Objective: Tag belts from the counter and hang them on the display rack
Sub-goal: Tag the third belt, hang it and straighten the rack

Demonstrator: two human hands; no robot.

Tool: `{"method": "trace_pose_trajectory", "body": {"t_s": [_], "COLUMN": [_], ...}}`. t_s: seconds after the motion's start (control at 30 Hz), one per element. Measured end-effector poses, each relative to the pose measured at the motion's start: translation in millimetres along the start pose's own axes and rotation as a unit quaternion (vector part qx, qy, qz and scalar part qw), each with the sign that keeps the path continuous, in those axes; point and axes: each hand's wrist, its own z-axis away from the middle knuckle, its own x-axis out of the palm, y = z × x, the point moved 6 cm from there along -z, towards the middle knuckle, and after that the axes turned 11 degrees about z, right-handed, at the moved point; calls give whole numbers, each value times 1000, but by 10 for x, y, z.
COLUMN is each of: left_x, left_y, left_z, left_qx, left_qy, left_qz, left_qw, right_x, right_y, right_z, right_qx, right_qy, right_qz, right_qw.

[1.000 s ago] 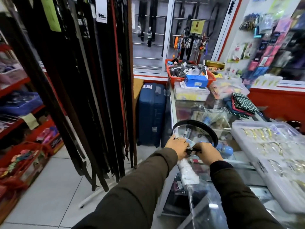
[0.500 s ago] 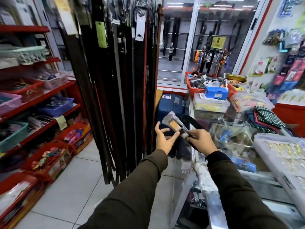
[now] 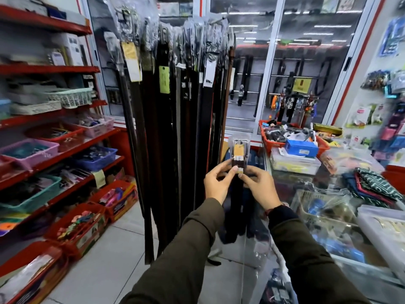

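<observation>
Dark leather belt (image 3: 237, 194) hangs upright between our left hand (image 3: 217, 183) and right hand (image 3: 258, 185), both sets of fingers pinched on it below its plastic-wrapped buckle (image 3: 238, 145). Display rack (image 3: 186, 95) stands up-left, nearer our left hand.

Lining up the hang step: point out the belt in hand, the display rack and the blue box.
belt (image 3: 238, 163), head view, wrapped buckle end.
display rack (image 3: 175, 119), head view, hanging belts.
blue box (image 3: 301, 147), head view, front face.
</observation>
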Motion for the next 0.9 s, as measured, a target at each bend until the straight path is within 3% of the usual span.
{"method": "trace_pose_trajectory", "body": {"t_s": [0.13, 0.23, 0.43, 0.9], "left_x": [-67, -142, -215, 298], "left_y": [325, 565, 1110, 2379], "left_z": [-202, -390, -722, -1288], "left_qx": [10, 17, 68, 182], "left_qy": [48, 55, 69, 58], "left_qz": [59, 36, 6, 51], "left_qw": [997, 998, 995, 980], "right_x": [54, 47, 67, -510], "right_y": [-275, -514, -1027, -2139], "right_z": [-231, -433, -723, -1218], "right_qx": [8, 9, -25, -129], "right_qy": [-4, 2, 8, 126], "right_qz": [-103, -154, -187, -285], "right_qw": [995, 988, 982, 942]}}
